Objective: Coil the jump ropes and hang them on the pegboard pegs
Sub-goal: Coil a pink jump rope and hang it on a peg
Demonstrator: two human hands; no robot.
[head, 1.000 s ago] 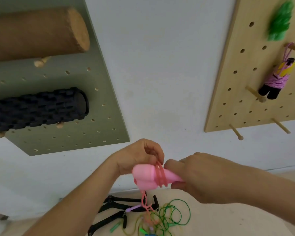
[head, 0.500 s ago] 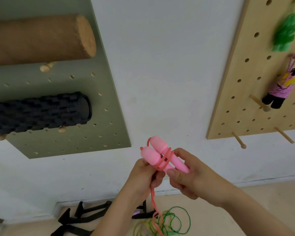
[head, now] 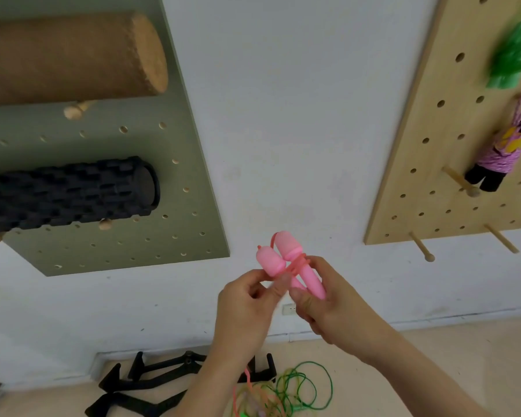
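- Head view, the risk first: the pink jump rope (head: 286, 261) is held up before the wall between both hands, with only a few turns wound on. If the pinch slackens, I judge those turns could spring loose or slide off the rounded caps.
- The left hand (head: 247, 302) pinches the cord between thumb and forefinger right at the wraps, its other fingers curled. The right hand (head: 334, 308) is curled round the lower ends of both handles, with the thumb across the front.
- Below the left forearm a pink strand (head: 246, 375) runs into a loose heap on the floor with a green rope (head: 309, 383). Hauling more cord up could drag the green one along or bring up a snag.
- A bare peg (head: 422, 250) sticks out up and to the right of the right hand, at the bottom of the wooden pegboard (head: 427, 164). A bundle wound with no loop left over would likely have nothing to hang by.
- How it looks: two stubby pink handles lie side by side, bulbous caps uppermost and tilted up-left from the hands. Thin pink cord crosses them in a few bands just under the caps, and a small loop arches beside the cap tops.
- Farther up and right of the right hand, a green bundle (head: 509, 58), blurred, and a purple-wound bundle (head: 491, 167) with black handles already hang on that board.
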